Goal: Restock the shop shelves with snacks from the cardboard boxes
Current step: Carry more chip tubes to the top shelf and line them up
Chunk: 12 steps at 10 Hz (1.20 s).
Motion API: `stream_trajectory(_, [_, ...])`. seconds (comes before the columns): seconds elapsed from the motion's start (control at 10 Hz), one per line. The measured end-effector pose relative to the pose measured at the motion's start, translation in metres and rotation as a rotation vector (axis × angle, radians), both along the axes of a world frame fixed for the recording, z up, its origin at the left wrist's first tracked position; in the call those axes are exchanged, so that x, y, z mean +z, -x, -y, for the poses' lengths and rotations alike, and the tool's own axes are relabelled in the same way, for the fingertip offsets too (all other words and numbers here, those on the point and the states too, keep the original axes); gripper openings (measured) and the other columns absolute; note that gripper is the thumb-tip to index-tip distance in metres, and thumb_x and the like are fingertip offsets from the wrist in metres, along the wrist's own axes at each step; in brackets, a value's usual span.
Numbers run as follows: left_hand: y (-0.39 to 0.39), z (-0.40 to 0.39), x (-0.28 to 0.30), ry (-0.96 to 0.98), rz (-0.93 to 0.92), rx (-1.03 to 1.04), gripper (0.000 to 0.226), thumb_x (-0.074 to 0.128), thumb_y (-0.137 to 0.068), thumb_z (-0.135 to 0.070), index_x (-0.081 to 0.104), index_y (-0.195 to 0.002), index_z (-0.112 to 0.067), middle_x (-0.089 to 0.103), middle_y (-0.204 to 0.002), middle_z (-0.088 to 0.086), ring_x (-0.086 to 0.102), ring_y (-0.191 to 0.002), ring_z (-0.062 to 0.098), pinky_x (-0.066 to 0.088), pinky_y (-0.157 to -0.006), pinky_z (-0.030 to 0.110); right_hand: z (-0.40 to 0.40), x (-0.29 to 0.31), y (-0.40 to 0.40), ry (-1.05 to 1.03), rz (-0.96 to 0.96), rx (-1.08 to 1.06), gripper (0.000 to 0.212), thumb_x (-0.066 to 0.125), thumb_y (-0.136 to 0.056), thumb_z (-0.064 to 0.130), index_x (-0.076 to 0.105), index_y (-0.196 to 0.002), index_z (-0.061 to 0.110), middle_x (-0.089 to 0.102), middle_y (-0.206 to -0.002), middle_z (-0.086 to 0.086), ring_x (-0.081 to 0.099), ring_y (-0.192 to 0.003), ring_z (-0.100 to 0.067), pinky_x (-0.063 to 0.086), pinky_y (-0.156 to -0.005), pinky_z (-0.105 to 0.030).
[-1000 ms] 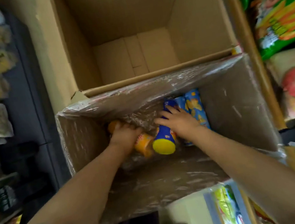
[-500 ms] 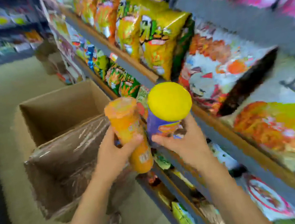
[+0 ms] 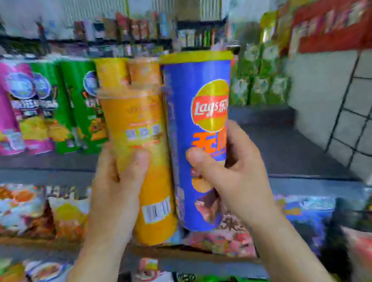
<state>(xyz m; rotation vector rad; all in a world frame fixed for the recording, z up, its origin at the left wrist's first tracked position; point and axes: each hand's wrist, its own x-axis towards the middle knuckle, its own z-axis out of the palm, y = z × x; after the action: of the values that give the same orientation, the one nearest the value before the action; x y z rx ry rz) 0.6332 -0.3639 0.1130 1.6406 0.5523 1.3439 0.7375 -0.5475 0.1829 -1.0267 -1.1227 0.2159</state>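
Two cans (image 3: 201, 124), one per hand (image 3: 235, 177).

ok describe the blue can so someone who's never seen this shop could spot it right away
Facing the grey shelf lined with pink, green and orange cans, find the two hands raised in front of it. The right hand grips the blue can, upright beside the orange can in the left hand. It alone is blue, with a yellow lid and a red-and-yellow Lay's logo.

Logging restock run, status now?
Left hand grips orange can. Right hand grips blue can. Both upright before shelf; bare spot there, nothing blocking.
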Motion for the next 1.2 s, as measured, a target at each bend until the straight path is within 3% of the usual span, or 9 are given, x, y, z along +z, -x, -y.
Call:
stream_trajectory(0.1, [-0.046,0.079,0.066,-0.079,0.072,-0.128,0.024,0.060,-0.083,-0.065,0.058,-0.106,-0.060,0.068,-0.107,-0.027,0.067,-0.103,0.004,0.056,-0.092,0.044,0.022,0.015,-0.044,-0.051,0.028,-0.279,0.039,0.083,-0.071,0.045,0.060,-0.097,0.027,0.070,-0.075,0.000,0.066,-0.061,-0.021,0.056,-0.055,-0.038])
stream_trajectory(0.2, [-0.080,0.106,0.089,-0.145,0.170,-0.305,0.037,0.064,-0.078,-0.055,0.055,-0.114,-0.047,0.067,-0.104,-0.034,0.065,-0.100,-0.009,0.052,-0.080,0.014,0.031,0.024,-0.091,-0.073,0.027,-0.513,0.044,0.082,-0.071,0.052,0.060,-0.101,0.028,0.074,-0.086,0.000,0.071,-0.076,-0.029,0.059,-0.069,-0.050])
stream_trajectory(0.4, [-0.143,0.114,0.086,-0.068,0.081,-0.376,0.054,0.074,-0.079,-0.052,0.047,-0.126,-0.051,0.061,-0.116,-0.026,0.060,-0.099,-0.016,0.047,-0.074,0.003,0.016,0.021,-0.162,0.085,0.035,-0.754,0.053,0.084,-0.073,0.045,0.062,-0.116,0.021,0.072,-0.101,0.010,0.067,-0.088,-0.001,0.054,-0.082,-0.023])
stream_trajectory(0.5, [-0.149,0.108,0.069,-0.113,-0.015,-0.309,0.069,0.075,-0.085,-0.034,0.039,-0.144,-0.030,0.053,-0.122,-0.026,0.054,-0.103,-0.020,0.046,-0.081,0.006,0.011,0.012,-0.177,0.160,0.026,-0.777,0.056,0.083,-0.076,0.043,0.059,-0.121,0.019,0.071,-0.108,0.006,0.066,-0.092,-0.007,0.053,-0.084,-0.027])
stream_trajectory(0.6, [-0.148,0.103,0.045,-0.213,-0.199,-0.182,0.087,0.075,-0.076,-0.058,0.032,-0.147,-0.032,0.052,-0.136,-0.013,0.054,-0.119,0.003,0.051,-0.098,0.035,0.012,0.006,-0.187,0.229,0.025,-0.797,0.050,0.083,-0.077,0.041,0.054,-0.114,0.025,0.067,-0.110,0.005,0.063,-0.094,-0.011,0.049,-0.081,-0.028])
stream_trajectory(0.7, [-0.146,0.106,0.037,-0.315,-0.346,-0.025,0.092,0.066,-0.073,-0.071,0.028,-0.148,-0.034,0.047,-0.143,-0.009,0.050,-0.127,0.017,0.051,-0.098,0.046,0.010,-0.001,-0.191,0.314,0.051,-0.794,0.056,0.084,-0.073,0.043,0.053,-0.116,0.023,0.067,-0.111,0.002,0.065,-0.098,-0.017,0.054,-0.085,-0.036])
stream_trajectory(0.8, [-0.147,0.107,0.039,-0.418,-0.520,0.127,0.097,0.062,-0.076,-0.071,0.024,-0.152,-0.024,0.045,-0.146,0.000,0.046,-0.131,0.023,0.048,-0.097,0.044,0.009,-0.005,-0.192,0.380,0.075,-0.810,0.061,0.084,-0.072,0.044,0.053,-0.119,0.021,0.065,-0.117,-0.003,0.064,-0.103,-0.022,0.055,-0.088,-0.042])
stream_trajectory(1.0, [-0.152,0.112,0.038,-0.501,-0.651,0.293,0.053,0.067,-0.083,-0.057,0.045,-0.106,-0.015,0.059,-0.104,0.002,0.063,-0.090,0.024,0.047,-0.066,0.033,0.021,-0.010,-0.187,0.407,0.110,-0.859,0.063,0.084,-0.077,0.035,0.046,-0.124,0.017,0.058,-0.125,-0.007,0.062,-0.107,-0.022,0.056,-0.085,-0.040])
stream_trajectory(1.2, [-0.168,0.113,0.050,-0.726,-0.748,0.284,0.008,0.055,-0.097,-0.018,0.054,-0.104,-0.015,0.065,-0.099,0.006,0.064,-0.081,0.030,0.036,-0.054,0.033,0.023,-0.005,-0.183,0.531,0.216,-0.913,0.036,0.076,-0.086,0.027,0.046,-0.096,0.011,0.053,-0.115,-0.013,0.051,-0.083,-0.018,0.037,-0.059,-0.024])
